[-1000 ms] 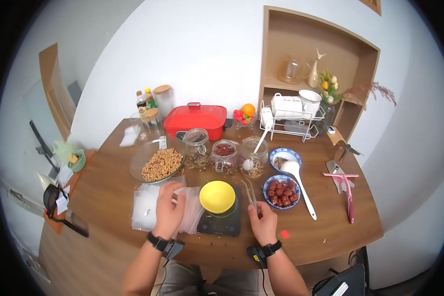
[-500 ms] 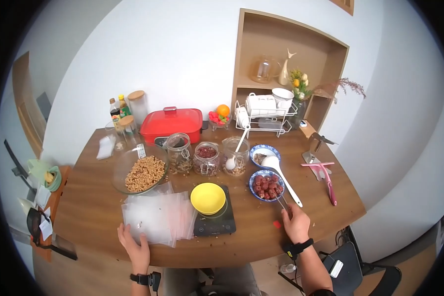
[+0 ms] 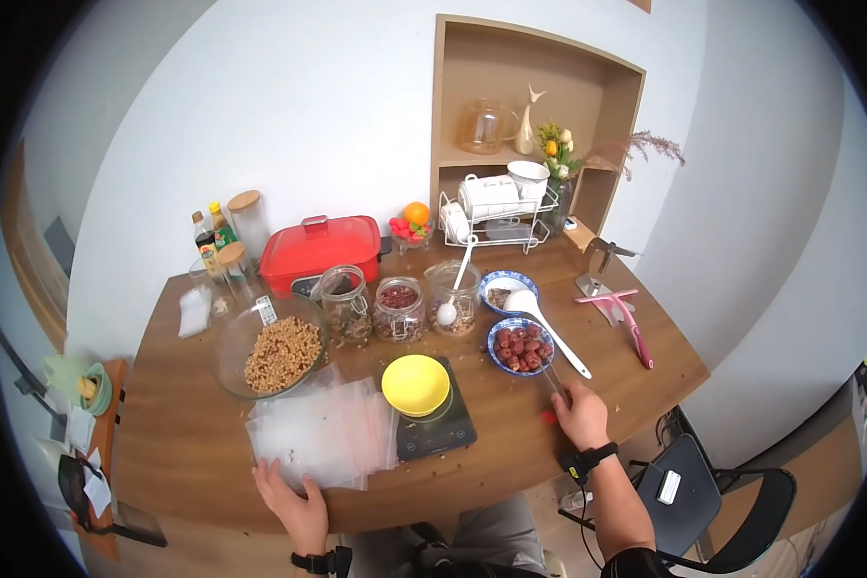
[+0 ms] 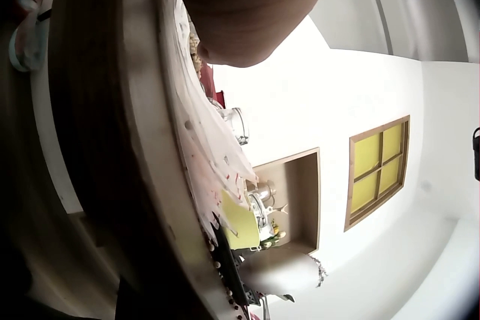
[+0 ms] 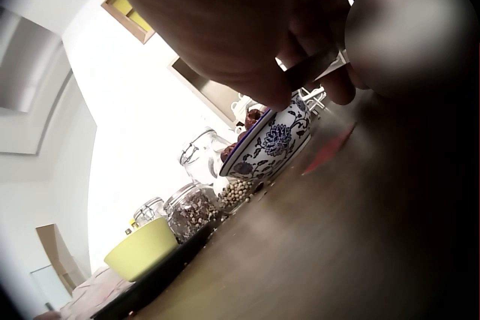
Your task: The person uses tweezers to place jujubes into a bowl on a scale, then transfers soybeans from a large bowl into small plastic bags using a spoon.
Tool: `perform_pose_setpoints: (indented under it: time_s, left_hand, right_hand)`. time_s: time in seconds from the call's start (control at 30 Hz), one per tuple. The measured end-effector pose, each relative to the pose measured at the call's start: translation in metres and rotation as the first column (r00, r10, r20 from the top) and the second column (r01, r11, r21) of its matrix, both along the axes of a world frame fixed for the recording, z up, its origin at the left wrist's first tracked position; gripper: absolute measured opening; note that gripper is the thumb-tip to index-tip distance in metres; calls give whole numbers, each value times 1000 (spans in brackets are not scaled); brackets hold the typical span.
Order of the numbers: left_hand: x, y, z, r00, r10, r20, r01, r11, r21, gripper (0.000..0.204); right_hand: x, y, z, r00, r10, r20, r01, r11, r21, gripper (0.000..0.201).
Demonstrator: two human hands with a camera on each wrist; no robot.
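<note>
My right hand point(image 3: 581, 417) pinches a pair of metal tongs point(image 3: 554, 380), whose far end overlaps the near rim of a blue-and-white bowl point(image 3: 492, 355) in the head view. Red dates point(image 3: 520, 345) fill that bowl. With fingers spread, my left hand point(image 3: 296, 508) rests at the near edge of a stack of clear plastic bags point(image 3: 308, 433). Between the hands, a yellow bowl point(image 3: 415, 384) sits on a black kitchen scale point(image 3: 443, 433). The right wrist view shows the patterned bowl point(image 5: 276, 140) just beyond my fingers.
Behind the scale stand several glass jars point(image 3: 400, 310) of dry ingredients. A glass bowl point(image 3: 223, 352) of beans is at left, near a red electric pot point(image 3: 323, 252). A white ladle point(image 3: 561, 345) leans on a second patterned bowl point(image 3: 509, 279). A pink squeegee point(image 3: 636, 332) lies at right.
My right hand carried the tongs from beside the scale rightward to the date bowl. My left hand drew back from over the bags to their near edge. The head view shifted.
</note>
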State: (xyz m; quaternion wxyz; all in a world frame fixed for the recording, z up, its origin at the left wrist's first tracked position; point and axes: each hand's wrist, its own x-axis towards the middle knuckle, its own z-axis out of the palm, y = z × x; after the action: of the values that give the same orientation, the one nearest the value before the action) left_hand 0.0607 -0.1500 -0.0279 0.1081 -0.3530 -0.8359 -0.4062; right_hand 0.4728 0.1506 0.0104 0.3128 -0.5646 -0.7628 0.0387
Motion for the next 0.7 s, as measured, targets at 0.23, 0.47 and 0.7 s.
perform_pose_setpoints:
  time_s: [0.23, 0.47, 0.7]
  left_hand:
    - [3, 0, 1, 998, 28, -57, -28, 1000, 0, 60]
    - [3, 0, 0, 998, 22, -57, -23, 1000, -11, 62]
    - [1, -1, -2, 996, 41, -78, -45, 998, -40, 63]
  right_hand:
    - [3, -4, 15, 999, -31, -11, 31, 997, -64, 25]
    - [-1, 8, 1, 996, -15, 91, 13, 1000, 24, 25]
    - [-7, 16, -4, 995, 13, 103, -18, 999, 46, 26]
